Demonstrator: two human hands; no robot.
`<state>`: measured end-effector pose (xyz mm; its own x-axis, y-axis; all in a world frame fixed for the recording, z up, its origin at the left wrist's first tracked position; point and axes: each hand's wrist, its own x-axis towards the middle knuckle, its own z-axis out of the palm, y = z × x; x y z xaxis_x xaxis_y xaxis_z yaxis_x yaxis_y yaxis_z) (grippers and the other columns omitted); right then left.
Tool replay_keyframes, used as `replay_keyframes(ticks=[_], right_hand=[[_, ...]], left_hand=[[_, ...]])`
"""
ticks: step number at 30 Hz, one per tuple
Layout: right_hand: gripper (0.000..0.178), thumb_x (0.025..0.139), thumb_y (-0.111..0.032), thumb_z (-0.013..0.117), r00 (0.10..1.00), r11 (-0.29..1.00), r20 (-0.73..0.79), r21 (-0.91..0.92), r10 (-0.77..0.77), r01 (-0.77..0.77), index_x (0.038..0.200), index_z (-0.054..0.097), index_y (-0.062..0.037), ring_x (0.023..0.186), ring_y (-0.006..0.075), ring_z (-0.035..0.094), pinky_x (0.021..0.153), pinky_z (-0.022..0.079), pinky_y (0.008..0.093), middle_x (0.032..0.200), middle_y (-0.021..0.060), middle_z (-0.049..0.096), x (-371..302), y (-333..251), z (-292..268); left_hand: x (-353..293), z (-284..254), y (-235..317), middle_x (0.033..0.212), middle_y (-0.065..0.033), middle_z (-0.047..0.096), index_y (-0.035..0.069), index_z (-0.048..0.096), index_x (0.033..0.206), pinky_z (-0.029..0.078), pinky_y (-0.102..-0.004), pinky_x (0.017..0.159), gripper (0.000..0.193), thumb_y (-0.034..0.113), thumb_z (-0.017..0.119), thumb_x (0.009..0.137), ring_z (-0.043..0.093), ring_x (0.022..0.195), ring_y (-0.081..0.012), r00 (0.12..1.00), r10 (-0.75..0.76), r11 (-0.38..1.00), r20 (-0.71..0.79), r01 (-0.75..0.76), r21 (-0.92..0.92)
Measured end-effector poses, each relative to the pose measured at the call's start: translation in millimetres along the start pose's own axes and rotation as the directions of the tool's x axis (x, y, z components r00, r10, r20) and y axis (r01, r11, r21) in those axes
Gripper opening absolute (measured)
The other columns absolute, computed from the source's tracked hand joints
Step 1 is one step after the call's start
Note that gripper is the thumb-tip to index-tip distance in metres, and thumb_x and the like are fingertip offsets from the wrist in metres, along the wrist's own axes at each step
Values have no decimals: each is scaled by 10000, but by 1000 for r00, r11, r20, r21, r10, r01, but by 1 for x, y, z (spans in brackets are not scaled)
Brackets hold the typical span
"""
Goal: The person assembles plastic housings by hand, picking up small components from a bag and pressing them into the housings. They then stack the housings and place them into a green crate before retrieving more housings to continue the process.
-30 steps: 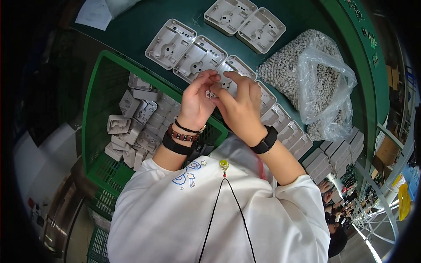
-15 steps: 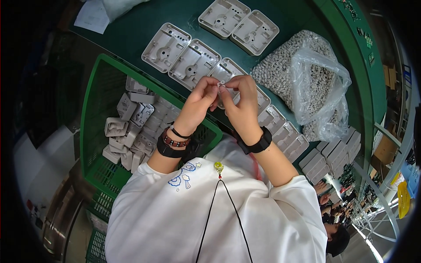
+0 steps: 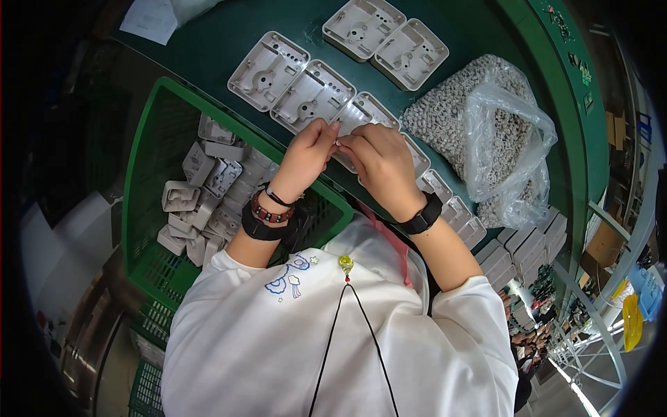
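Observation:
My left hand [image 3: 306, 158] and my right hand [image 3: 381, 161] meet fingertip to fingertip over the row of housings. Between them they pinch a small whitish plastic piece [image 3: 338, 143], mostly covered by the fingers. Both hands are closed on it. Just beyond the hands stand open light-grey plastic housings [image 3: 313, 96], lined up edge to edge along the near side of the green table. Each has a round boss and small holes inside. To the right of my right hand lies a clear plastic bag [image 3: 514, 128] heaped with many small grey parts [image 3: 441, 104].
A green crate [image 3: 156, 104] with jumbled grey housings [image 3: 198, 167] stands left, below the table edge. Two more open housings [image 3: 410, 55] sit at the far side. Stacked grey housings [image 3: 531, 243] are at right. A white paper [image 3: 149, 19] lies far left.
My hands have come closer together and turned, the right wrist shifting right and the fingertips slightly down and left. The small piece is now more covered. The view has shifted slightly.

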<state>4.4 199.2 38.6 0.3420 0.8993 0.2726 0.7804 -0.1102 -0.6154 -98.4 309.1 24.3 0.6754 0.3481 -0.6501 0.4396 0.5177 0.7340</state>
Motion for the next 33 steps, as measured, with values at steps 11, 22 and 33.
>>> replay_keyframes(ticks=[11,22,33], right_hand=[[79,661,-127,636,991,984,130,-179,37,-13,712,584,-97,711,215,510,652,370,326,733,29,516,51,33,22],[51,608,-131,591,979,859,201,-505,19,86,602,600,-81,852,210,446,703,360,315,882,41,489,73,77,72],[121,663,-96,615,999,950,46,-312,-9,23,782,635,-96,924,255,447,775,351,353,1050,87,500,70,24,30]], left_hand=[[19,-40,-9,717,-15,483,32,485,838,394,-222,617,42,69,467,847,459,649,-108,912,353,935,-208,-347,65],[7,-68,-2,979,-89,493,20,438,1007,442,-254,753,229,-79,400,804,516,778,-143,865,382,898,-326,-431,-90],[6,-55,-1,998,-116,551,18,435,1052,466,-272,743,171,77,427,891,572,838,-158,952,155,842,-265,-268,-469]])
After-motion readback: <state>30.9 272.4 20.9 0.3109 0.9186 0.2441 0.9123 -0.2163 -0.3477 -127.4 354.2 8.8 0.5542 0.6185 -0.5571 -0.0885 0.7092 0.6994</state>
